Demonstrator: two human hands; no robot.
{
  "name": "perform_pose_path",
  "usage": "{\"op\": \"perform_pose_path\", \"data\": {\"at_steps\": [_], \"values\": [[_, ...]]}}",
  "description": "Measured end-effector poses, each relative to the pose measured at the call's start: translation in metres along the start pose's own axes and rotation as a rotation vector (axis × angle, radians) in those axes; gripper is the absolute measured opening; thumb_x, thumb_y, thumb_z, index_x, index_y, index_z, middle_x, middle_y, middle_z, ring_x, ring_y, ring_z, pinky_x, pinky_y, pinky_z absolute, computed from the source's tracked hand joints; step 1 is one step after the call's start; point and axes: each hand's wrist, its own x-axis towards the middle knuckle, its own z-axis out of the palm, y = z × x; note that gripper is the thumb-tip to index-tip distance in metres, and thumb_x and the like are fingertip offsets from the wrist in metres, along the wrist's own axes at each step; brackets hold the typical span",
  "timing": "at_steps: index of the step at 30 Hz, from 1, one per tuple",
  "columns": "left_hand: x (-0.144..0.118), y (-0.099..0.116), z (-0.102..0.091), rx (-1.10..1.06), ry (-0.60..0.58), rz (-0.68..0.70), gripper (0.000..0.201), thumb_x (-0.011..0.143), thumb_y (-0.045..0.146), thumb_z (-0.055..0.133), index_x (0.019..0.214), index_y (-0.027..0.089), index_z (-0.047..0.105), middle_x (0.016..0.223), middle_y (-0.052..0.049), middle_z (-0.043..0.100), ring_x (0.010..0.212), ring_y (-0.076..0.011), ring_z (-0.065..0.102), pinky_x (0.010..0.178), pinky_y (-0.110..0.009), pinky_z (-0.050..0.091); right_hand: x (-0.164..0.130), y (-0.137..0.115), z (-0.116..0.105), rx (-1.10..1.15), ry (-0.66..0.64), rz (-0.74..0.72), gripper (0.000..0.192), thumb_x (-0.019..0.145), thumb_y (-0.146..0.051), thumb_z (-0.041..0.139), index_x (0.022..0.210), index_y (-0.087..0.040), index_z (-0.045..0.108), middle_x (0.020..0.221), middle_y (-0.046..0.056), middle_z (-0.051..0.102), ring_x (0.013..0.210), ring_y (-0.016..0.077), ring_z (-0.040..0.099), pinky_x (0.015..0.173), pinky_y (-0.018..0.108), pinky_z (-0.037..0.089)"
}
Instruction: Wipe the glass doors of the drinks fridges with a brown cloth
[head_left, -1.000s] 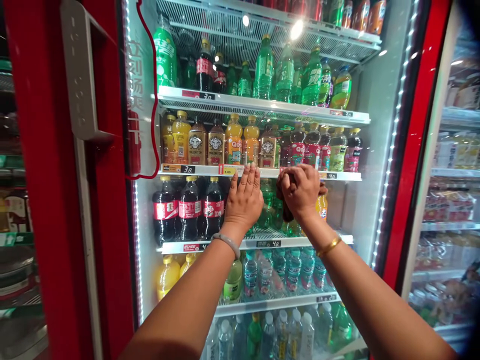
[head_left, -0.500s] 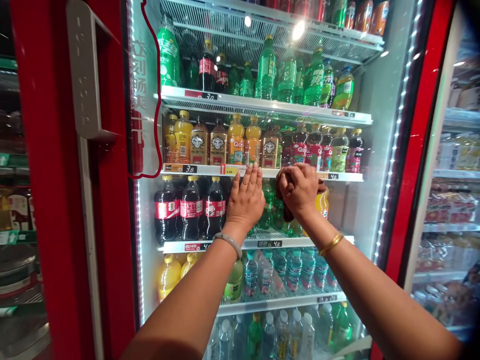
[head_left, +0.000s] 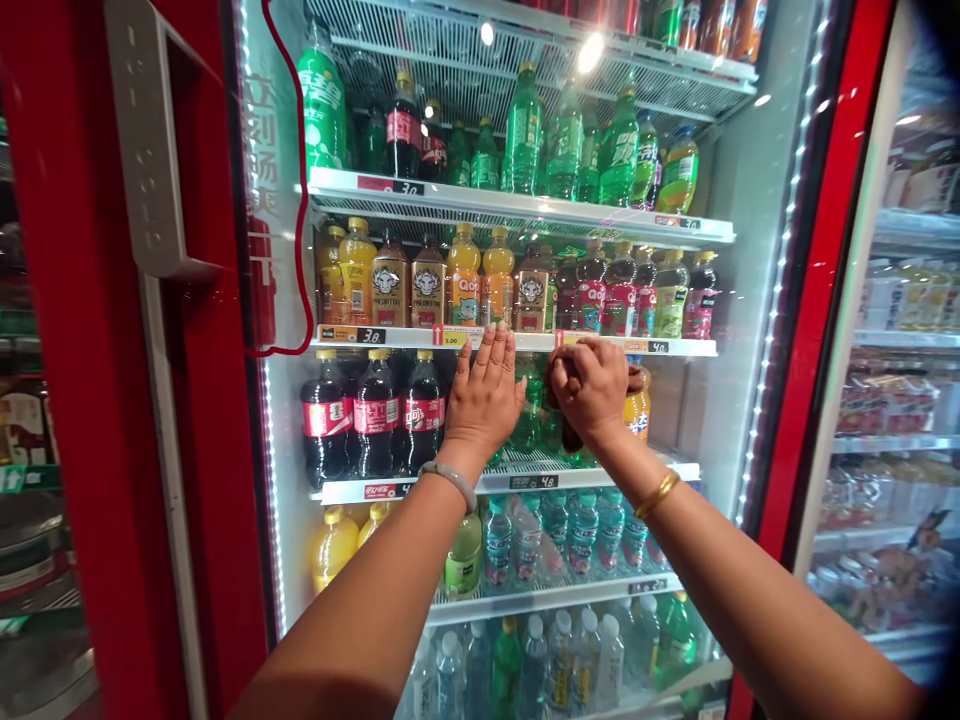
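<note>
My left hand point(head_left: 486, 400) lies flat with its fingers stretched upward against the glass door of a drinks fridge, a grey bangle point(head_left: 450, 482) round its wrist. To its right, my right hand point(head_left: 591, 385) is closed round a bunched brown cloth point(head_left: 566, 435) at the glass; part of the cloth pokes out on either side of the fist. A gold bracelet point(head_left: 657, 495) circles that wrist. Behind the hands, inside the fridge, runs a white shelf edge with price tags point(head_left: 457, 340). Green bottles point(head_left: 529, 410) show between the two hands.
The red door frame point(head_left: 187, 420) carries a long grey handle point(head_left: 146, 140) at the left. Cola bottles point(head_left: 376, 415), orange juice bottles point(head_left: 465, 270) and water bottles point(head_left: 583, 530) fill the shelves behind the glass. Another stocked fridge point(head_left: 892, 400) stands at the right.
The view has shifted slightly, so the fridge appears a little further left. My hands keep nearly the same places, the left one flat, the right one closed on the cloth.
</note>
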Motion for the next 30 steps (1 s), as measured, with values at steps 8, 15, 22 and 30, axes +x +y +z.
{"op": "perform_pose_path", "data": {"at_steps": [8, 15, 22, 30], "values": [[0.0, -0.002, 0.0, 0.029, -0.009, -0.003, 0.07, 0.106, 0.025, 0.037, 0.169, 0.009, 0.01, 0.175, -0.013, 0.018, 0.165, -0.0253, 0.012, 0.137, -0.052, 0.011, 0.036, -0.004, 0.011, -0.021, -0.089, -0.206, 0.014, 0.098, -0.034, 0.058, 0.098, -0.027, 0.071, 0.109, 0.006, 0.069, 0.099, 0.0247, 0.054, 0.085, 0.041, 0.04], [-0.001, -0.001, 0.003, 0.043, 0.02, 0.014, 0.074, 0.107, 0.033, 0.041, 0.168, 0.008, 0.009, 0.174, -0.016, 0.018, 0.165, -0.0266, 0.012, 0.137, -0.054, 0.012, -0.01, 0.002, -0.003, -0.04, 0.022, -0.03, 0.013, 0.096, -0.034, 0.061, 0.1, -0.026, 0.071, 0.109, 0.008, 0.067, 0.1, 0.0254, 0.056, 0.086, 0.041, 0.041], [-0.001, -0.002, 0.001, 0.038, 0.008, 0.016, 0.073, 0.107, 0.031, 0.04, 0.168, 0.007, 0.008, 0.174, -0.016, 0.017, 0.165, -0.0259, 0.011, 0.137, -0.053, 0.011, 0.039, 0.009, 0.01, 0.01, -0.092, -0.165, 0.013, 0.096, -0.033, 0.06, 0.096, -0.026, 0.072, 0.109, 0.006, 0.069, 0.1, 0.0241, 0.054, 0.089, 0.041, 0.04], [-0.001, -0.001, 0.003, 0.046, 0.026, 0.021, 0.075, 0.107, 0.032, 0.041, 0.168, 0.007, 0.006, 0.175, -0.016, 0.014, 0.164, -0.0275, 0.013, 0.137, -0.054, 0.012, -0.012, 0.023, -0.009, -0.01, 0.042, 0.096, 0.016, 0.096, -0.035, 0.058, 0.096, -0.025, 0.07, 0.106, 0.008, 0.067, 0.101, 0.026, 0.057, 0.09, 0.042, 0.045]]}}
